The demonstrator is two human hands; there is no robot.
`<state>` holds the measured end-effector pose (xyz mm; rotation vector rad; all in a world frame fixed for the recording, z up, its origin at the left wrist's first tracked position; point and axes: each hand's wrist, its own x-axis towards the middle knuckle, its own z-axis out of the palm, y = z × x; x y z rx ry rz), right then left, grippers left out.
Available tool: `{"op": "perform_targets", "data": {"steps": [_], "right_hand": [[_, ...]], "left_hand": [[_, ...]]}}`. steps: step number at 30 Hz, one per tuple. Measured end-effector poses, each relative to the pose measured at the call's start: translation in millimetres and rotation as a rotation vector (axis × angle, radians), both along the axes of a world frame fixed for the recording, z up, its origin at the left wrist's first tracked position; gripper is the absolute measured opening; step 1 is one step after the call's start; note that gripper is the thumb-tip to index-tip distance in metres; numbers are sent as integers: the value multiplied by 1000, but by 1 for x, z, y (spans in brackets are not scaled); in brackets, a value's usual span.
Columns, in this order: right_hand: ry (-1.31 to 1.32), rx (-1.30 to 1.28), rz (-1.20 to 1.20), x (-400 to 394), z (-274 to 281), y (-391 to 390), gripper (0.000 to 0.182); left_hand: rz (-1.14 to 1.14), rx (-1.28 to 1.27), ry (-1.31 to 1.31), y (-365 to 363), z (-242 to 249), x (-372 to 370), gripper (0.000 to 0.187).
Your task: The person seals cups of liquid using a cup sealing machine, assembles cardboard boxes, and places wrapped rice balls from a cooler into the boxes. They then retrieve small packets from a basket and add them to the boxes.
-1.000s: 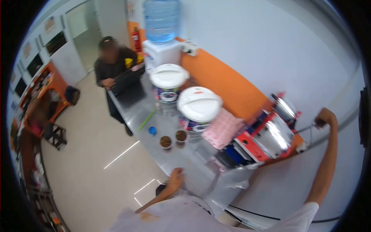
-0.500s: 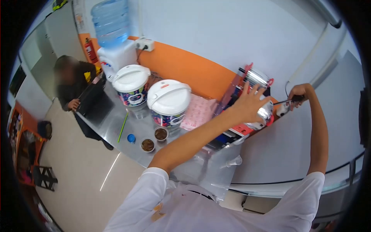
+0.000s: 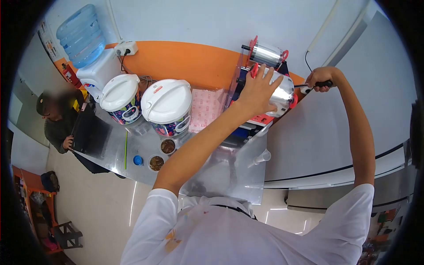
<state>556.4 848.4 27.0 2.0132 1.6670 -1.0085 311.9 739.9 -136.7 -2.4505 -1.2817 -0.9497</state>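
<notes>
My left hand (image 3: 264, 89) lies spread over a shiny silver cylindrical part (image 3: 282, 95) of a machine (image 3: 260, 118), fingers apart on its top. Red pieces show at the ends of this part. To the right, my right hand (image 3: 323, 78) is closed around a black handle (image 3: 327, 83) on a thin metal rod that reaches toward the machine. Behind my left hand sits a silver roll (image 3: 266, 54) with red end pieces. Below my left forearm stand two clear cups with brown contents (image 3: 168, 146), (image 3: 156, 163).
Two white-lidded tubs (image 3: 166, 100), (image 3: 119, 92) stand on the metal table (image 3: 207, 176) beside pink printed paper (image 3: 206, 108). A green straw (image 3: 125, 150), a blue cap (image 3: 138, 160) and a clear plastic cup (image 3: 263, 157) lie there. A person (image 3: 62, 119) is at the far left by a water dispenser (image 3: 98, 73).
The view has shifted, so the table things appear further left. My left hand stays on the silver part, and my right hand still grips the black handle.
</notes>
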Motion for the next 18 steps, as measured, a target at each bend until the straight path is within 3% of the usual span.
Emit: {"op": "perform_targets", "data": {"steps": [18], "right_hand": [[-15, 268, 53, -5, -26, -48, 32]], "left_hand": [[-10, 82, -46, 5, -11, 1, 92]]}}
